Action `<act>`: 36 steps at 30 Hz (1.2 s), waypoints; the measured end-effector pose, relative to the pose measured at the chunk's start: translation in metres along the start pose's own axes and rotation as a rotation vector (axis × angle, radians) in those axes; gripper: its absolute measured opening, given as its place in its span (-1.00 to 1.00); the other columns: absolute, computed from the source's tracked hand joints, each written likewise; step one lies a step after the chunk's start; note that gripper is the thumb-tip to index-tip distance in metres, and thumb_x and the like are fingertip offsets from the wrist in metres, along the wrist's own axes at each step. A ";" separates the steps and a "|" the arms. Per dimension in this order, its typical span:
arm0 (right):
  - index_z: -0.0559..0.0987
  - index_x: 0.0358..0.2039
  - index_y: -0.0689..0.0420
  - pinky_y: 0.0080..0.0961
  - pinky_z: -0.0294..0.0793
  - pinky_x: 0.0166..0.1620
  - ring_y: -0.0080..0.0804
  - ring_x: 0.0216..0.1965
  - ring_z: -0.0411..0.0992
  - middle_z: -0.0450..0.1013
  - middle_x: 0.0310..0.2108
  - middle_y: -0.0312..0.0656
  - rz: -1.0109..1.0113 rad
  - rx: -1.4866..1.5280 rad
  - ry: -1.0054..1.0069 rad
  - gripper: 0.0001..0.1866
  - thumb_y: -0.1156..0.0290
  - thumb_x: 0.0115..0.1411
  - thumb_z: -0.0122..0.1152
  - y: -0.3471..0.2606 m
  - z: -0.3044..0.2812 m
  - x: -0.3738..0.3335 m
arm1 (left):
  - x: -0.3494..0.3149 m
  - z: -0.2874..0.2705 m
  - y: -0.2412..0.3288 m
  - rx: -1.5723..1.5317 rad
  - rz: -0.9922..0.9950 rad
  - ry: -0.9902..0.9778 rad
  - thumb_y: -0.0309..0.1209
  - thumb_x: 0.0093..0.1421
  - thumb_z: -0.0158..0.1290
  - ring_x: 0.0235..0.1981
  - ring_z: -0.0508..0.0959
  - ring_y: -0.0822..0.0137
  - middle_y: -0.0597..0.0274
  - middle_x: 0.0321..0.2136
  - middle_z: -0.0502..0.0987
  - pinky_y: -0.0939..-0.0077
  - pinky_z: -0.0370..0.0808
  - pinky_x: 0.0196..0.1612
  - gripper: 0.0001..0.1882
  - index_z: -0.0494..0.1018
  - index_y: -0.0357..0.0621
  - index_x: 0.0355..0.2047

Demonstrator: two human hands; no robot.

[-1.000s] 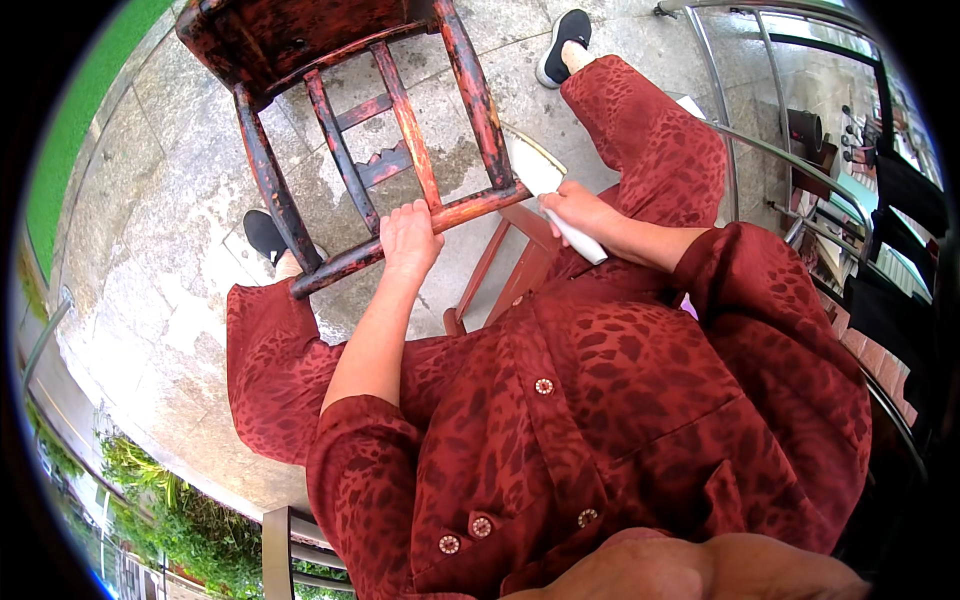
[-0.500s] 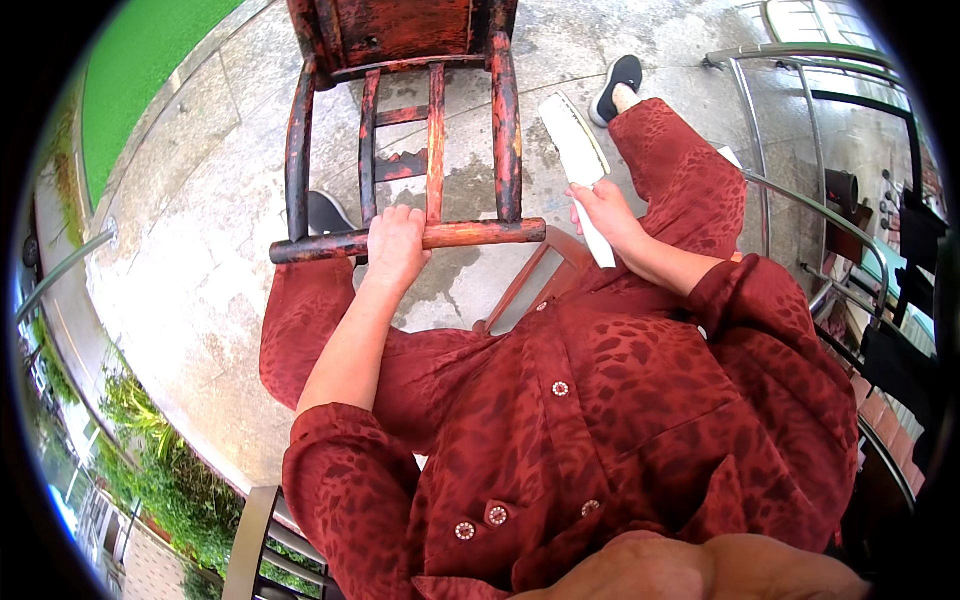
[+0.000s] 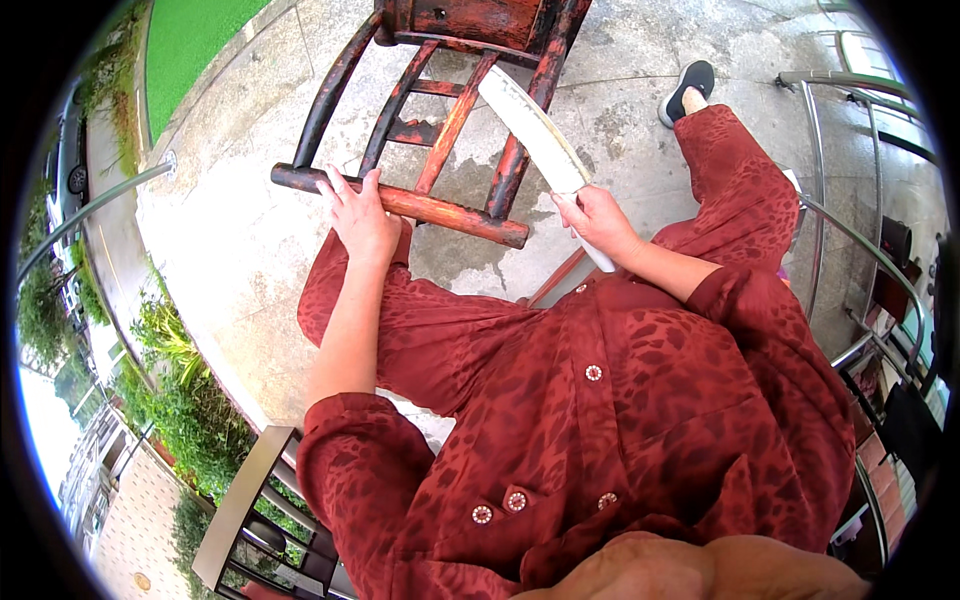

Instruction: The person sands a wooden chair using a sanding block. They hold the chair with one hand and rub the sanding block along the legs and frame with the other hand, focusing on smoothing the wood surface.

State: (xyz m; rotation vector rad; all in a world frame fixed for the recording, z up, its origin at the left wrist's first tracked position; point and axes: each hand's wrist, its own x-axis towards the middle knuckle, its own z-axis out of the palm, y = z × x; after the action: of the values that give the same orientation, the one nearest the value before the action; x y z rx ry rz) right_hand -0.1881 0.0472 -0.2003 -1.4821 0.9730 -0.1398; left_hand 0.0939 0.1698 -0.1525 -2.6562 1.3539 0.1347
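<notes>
An old wooden chair [image 3: 440, 155], with worn black paint over reddish wood, stands in front of me, turned at a slant. The top rail [image 3: 455, 214] of its back is nearest to me. My left hand [image 3: 364, 222] rests against this rail left of its middle, fingers stretched and spread over it. My right hand [image 3: 603, 223] is closed around the handle of a long white brush [image 3: 535, 125]. The brush head points away from me, in front of the chair's right back post in this view. Its bristles look pale and partly hard to make out.
Grey stone paving [image 3: 240, 200] lies under the chair, with damp patches. A metal railing [image 3: 820, 170] stands at the right, and another rail [image 3: 100, 210] crosses at the left. A dark slatted chair [image 3: 245, 510] is at the lower left, near green plants [image 3: 185, 425].
The chair has turned, its rail now slanting down to the right. My left hand has loosened from a wrapped grip and spread its fingers. The brush has moved left, close to the chair's post.
</notes>
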 end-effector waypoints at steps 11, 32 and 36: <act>0.49 -0.63 0.28 -0.42 0.35 -0.57 -0.36 -0.71 0.37 0.36 -0.76 -0.11 -0.002 -0.030 -0.007 -0.55 0.13 0.17 0.00 0.012 0.007 0.007 | 0.007 0.044 -0.010 -1.852 -0.812 0.225 -0.36 -0.05 0.16 -0.10 0.40 0.04 -0.08 -0.05 0.25 0.21 0.43 -0.12 -0.22 0.02 -0.21 0.13; 0.52 -0.47 0.26 -0.62 0.34 -0.55 -0.63 -0.67 0.29 0.36 -0.67 -0.32 -0.004 0.213 -0.049 -0.69 0.26 0.18 -0.02 -0.009 0.005 0.033 | 0.152 0.014 -0.016 -1.704 -0.548 0.301 -0.27 0.09 0.07 -0.72 0.46 0.23 0.07 -0.61 0.37 0.34 0.48 -0.69 -0.63 0.18 -0.25 -0.31; 0.52 -0.55 0.23 -0.63 0.30 -0.59 -0.64 -0.70 0.26 0.33 -0.70 -0.35 0.063 0.241 -0.126 -0.65 0.19 0.18 0.02 -0.013 0.001 0.035 | 0.142 0.030 -0.018 -1.755 -0.679 0.269 -0.16 0.13 0.03 -0.72 0.42 0.26 0.11 -0.68 0.34 0.34 0.48 -0.66 -0.62 0.19 -0.19 -0.33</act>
State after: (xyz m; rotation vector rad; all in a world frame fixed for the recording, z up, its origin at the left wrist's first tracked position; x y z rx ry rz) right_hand -0.1591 0.0243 -0.2052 -1.2240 0.8680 -0.1127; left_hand 0.1919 0.0728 -0.2013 -4.3394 -0.1204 1.4698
